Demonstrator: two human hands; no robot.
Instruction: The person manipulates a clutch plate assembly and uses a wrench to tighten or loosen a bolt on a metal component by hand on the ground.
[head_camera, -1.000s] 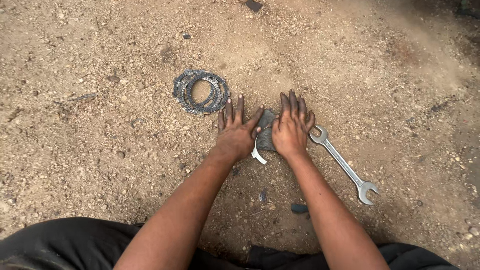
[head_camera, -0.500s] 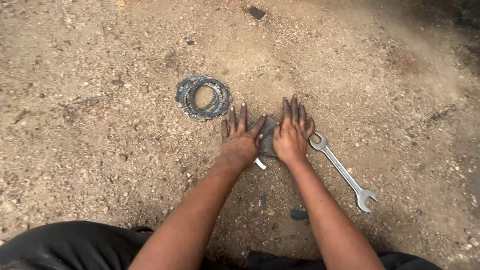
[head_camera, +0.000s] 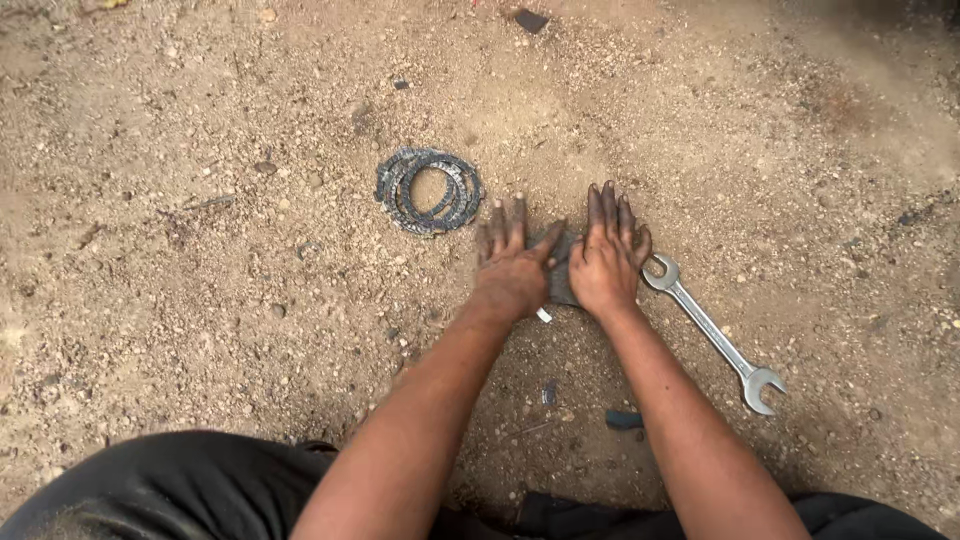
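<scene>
Grey sheet (head_camera: 560, 275) pinned flat under our left hand (head_camera: 512, 268) and right hand (head_camera: 606, 262), fingers spread, gripping nothing. Beside it lies a spanner (head_camera: 712, 331); next, we judge, steady rubbing pressure.

No packages, labels, signs or screens were observed anywhere in view, whether beside the hands, beyond them, or nearer the person; only bare ground and loose metal items were present.

Head camera looks steeply down, seemingly close.
</scene>
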